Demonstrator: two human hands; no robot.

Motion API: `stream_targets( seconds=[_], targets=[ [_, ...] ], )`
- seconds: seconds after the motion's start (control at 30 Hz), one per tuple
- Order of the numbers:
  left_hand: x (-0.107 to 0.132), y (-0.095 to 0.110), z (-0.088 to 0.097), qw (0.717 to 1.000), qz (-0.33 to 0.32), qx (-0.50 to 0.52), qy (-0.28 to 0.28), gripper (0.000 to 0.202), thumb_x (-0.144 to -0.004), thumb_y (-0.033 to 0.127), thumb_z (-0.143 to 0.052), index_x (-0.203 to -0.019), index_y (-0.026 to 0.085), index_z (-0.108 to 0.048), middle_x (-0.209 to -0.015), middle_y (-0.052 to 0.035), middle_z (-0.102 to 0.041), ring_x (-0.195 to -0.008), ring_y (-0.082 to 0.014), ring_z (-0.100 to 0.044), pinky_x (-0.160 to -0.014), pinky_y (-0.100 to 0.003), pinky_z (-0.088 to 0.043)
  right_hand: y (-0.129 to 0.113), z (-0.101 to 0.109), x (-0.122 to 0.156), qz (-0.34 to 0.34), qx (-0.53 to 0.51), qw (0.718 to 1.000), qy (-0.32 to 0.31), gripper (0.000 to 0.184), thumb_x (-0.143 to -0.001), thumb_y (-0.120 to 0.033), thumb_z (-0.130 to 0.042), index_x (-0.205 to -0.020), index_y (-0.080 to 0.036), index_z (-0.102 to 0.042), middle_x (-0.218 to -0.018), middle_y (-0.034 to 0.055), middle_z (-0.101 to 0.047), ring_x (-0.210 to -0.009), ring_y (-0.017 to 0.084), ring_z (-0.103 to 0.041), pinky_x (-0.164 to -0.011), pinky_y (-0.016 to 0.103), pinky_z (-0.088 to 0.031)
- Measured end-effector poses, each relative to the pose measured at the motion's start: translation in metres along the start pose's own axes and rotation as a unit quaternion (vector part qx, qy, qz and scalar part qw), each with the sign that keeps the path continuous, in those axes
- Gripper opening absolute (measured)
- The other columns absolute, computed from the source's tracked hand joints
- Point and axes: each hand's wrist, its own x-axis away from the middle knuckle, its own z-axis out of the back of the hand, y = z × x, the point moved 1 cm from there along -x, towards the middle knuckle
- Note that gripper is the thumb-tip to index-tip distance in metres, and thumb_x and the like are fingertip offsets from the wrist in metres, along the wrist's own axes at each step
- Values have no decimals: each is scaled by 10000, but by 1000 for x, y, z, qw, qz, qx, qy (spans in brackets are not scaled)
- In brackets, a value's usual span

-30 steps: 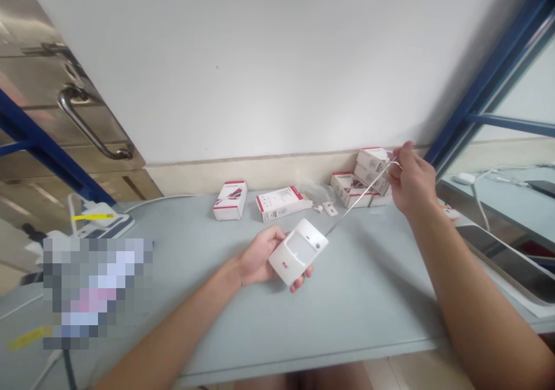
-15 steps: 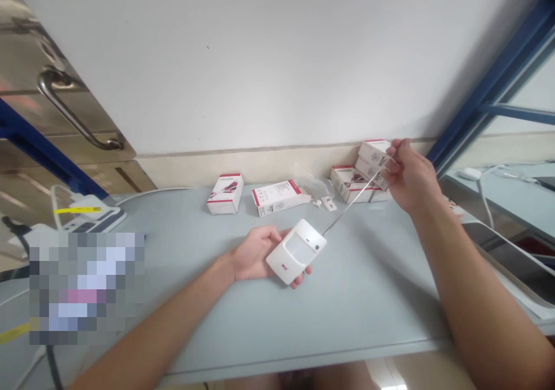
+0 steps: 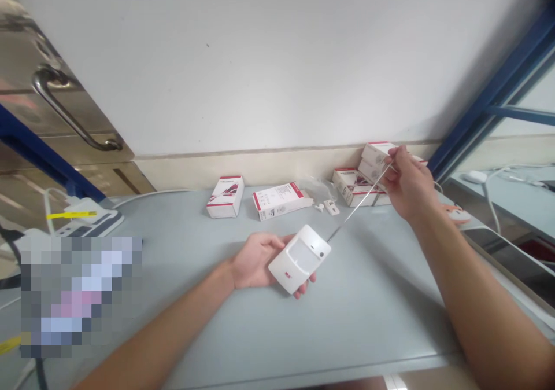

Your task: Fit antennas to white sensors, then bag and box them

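R hand [image 3: 408, 184] lower vs. prev

The motion sensor [image 3: 300, 259] is white with a small red mark, the boxes [image 3: 225, 197] white edged in red, the surface [image 3: 260, 332] pale grey-blue.

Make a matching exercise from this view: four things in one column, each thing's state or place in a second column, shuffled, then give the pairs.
Things:
1. left hand
2. right hand
3. white motion sensor
4. white box with red trim

States and places:
A. pinching a thin metal rod
B. cradling the sensor from beneath
C. lens window facing up
D. leftmost of the boxes on the grey table

Pairs: 1-B, 2-A, 3-C, 4-D
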Motion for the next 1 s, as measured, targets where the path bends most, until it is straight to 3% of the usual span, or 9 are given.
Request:
stream_targets(
  seconds=[0.27, 0.57, 0.83, 1.0],
  targets=[
    [-1, -3, 4, 1000, -20, 18, 1, 479, -887, 316, -455, -1284, 106, -623, -1055, -249, -754, -859, -356, -739, -814, -476, -490, 7, -11, 9, 6, 41, 999, -29, 461, -761, -581, -901, -758, -199, -641, -798, -20, -526, -555, 55, -347, -423, 206, -280],
    [-1, -4, 4, 996, -65, 51, 45, 473, -926, 335, -473, -1267, 54, -642, -1051, -258, -738, -834, -330, -713, -794, -444, -471, 27, -28, 29, -59, 100, 992, -51, 465, -770, -609, -866, -740, -219, -617, -683, -23, -499, -561, 95, -362, -455, 233, -280],
    [-3, -5, 4, 987, -102, 84, 87, 490, -925, 354, -486, -1231, 17, -668, -1020, -256, -726, -804, -313, -702, -763, -416, -475, 54, -51, 61, -114, 127, 967, -191, 382, -859, -454, -780, -679, -213, -544, -669, -18, -536, -553, 109, -385, -509, 274, -264],
    [-4, -6, 2, 984, -115, 84, 104, 472, -920, 326, -491, -1262, 35, -637, -999, -269, -737, -801, -332, -711, -748, -421, -485, 62, -59, 75, -122, 135, 958, -220, 353, -848, -376, -738, -657, -218, -486, -643, -28, -497, -567, 123, -366, -548, 288, -227]
  ],
)
